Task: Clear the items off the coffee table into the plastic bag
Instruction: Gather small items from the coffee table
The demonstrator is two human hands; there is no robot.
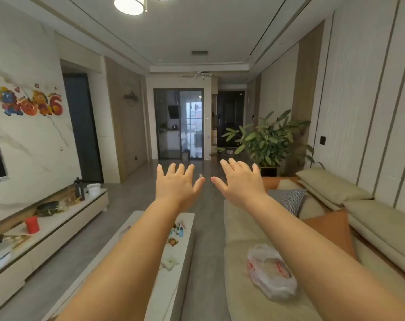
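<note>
On a beige sofa (238, 218), one thin, crinkled plastic bag (271, 272), white with red print too blurred to read, lies on the seat cushion, well apart from the long white coffee table (173, 281) to its left. Three small clusters sit on the tabletop: a pale folded wrapper (170, 262) nearest the camera, a dark and orange packet (173, 242) beyond it, and a huddle of small bottles and tubes (178, 228) near the far end; no label is legible. A person's two bare arms stretch forward above both, the left hand (176, 185) and right hand (240, 181) side by side, fingers spread wide, holding nothing. On the low white cabinet (57, 230) along the marble-look wall stand one red cup (32, 224) and one black bottle (79, 188). Cartoon stickers with a large "6" (56, 105) mark the wall. One leafy potted plant (269, 140) stands beyond the sofa.
</note>
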